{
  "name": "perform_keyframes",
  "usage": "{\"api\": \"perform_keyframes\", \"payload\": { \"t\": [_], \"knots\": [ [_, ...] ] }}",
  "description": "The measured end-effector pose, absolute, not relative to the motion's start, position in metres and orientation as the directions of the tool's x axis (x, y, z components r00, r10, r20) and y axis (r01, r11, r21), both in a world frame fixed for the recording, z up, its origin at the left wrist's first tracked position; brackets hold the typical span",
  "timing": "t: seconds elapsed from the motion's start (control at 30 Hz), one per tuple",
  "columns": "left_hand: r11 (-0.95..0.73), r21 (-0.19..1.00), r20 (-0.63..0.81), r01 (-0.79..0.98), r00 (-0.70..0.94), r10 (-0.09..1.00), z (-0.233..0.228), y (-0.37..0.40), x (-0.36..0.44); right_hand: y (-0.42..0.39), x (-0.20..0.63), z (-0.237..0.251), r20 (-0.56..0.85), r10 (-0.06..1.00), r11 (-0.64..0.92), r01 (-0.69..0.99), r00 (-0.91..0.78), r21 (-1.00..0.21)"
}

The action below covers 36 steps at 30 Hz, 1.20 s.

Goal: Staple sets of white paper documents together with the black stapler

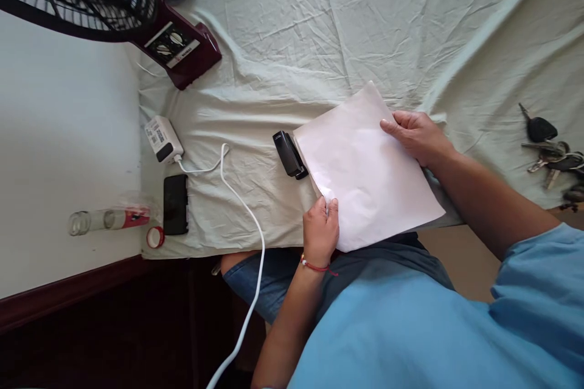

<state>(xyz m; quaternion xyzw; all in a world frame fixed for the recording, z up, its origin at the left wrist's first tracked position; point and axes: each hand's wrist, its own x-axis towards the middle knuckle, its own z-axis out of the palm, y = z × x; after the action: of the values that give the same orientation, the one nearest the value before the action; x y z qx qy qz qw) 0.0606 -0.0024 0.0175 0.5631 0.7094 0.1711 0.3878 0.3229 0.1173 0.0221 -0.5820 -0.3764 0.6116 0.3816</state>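
Several sheets of white paper (365,164), stacked together, lie tilted over the front edge of the cloth-covered table. My left hand (321,228) is closed on their lower left edge, thumb on top. My right hand (420,137) grips the upper right edge, with the thumb on the top sheet and the other fingers mostly hidden beneath. A black stapler (289,154) sits on the cloth right beside the paper's left edge; neither hand touches it.
A pale green cloth (283,30) covers the table. On the left are a dark red fan (182,51), a white box-like device (163,138) with a white cable (255,225), a phone (176,205), a glass bottle (109,219) and a red cap (155,236). Keys (547,149) lie at far right.
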Motion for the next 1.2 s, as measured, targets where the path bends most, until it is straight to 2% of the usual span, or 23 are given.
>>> {"api": "perform_keyframes", "payload": {
  "t": [0.2,0.33,0.5,0.6,0.67,0.77,0.83,0.9,1.0,1.2],
  "knots": [
    [0.330,0.605,-0.401,0.724,-0.080,0.913,0.027,-0.007,0.061,0.119,0.324,0.020,-0.443,0.894,-0.446,-0.026,-0.067,-0.895],
    [0.336,0.427,-0.462,0.840,-0.117,0.879,0.035,-0.005,0.062,0.121,0.325,0.013,-0.431,0.899,-0.434,-0.019,-0.079,-0.901],
    [0.260,0.196,-0.486,0.945,-0.136,0.863,0.041,0.001,0.065,0.121,0.324,0.011,-0.438,0.896,-0.440,-0.011,-0.072,-0.898],
    [0.257,0.150,-0.446,0.955,-0.166,0.879,0.037,-0.004,0.062,0.118,0.322,0.013,-0.424,0.902,-0.429,-0.047,-0.088,-0.902],
    [0.274,0.238,-0.332,0.932,-0.187,0.925,0.029,-0.010,0.056,0.116,0.322,0.014,-0.400,0.912,-0.407,-0.088,-0.086,-0.909],
    [0.214,0.510,-0.041,0.833,-0.225,0.973,0.014,-0.018,0.044,0.114,0.321,0.017,-0.388,0.919,-0.393,-0.156,-0.066,-0.906],
    [0.197,0.654,0.025,0.730,-0.281,0.959,0.005,-0.023,0.039,0.114,0.321,0.018,-0.388,0.921,-0.389,-0.194,-0.043,-0.901],
    [0.206,0.763,0.002,0.613,-0.320,0.947,0.001,-0.026,0.037,0.114,0.321,0.017,-0.388,0.921,-0.383,-0.227,-0.023,-0.896],
    [0.226,0.862,-0.083,0.454,-0.312,0.947,0.000,-0.029,0.039,0.115,0.320,0.014,-0.379,0.925,-0.363,-0.259,0.012,-0.895],
    [0.323,0.907,-0.248,0.272,-0.276,0.929,0.003,-0.027,0.042,0.116,0.313,0.009,-0.277,0.957,-0.259,-0.171,0.089,-0.951]
  ]
}}
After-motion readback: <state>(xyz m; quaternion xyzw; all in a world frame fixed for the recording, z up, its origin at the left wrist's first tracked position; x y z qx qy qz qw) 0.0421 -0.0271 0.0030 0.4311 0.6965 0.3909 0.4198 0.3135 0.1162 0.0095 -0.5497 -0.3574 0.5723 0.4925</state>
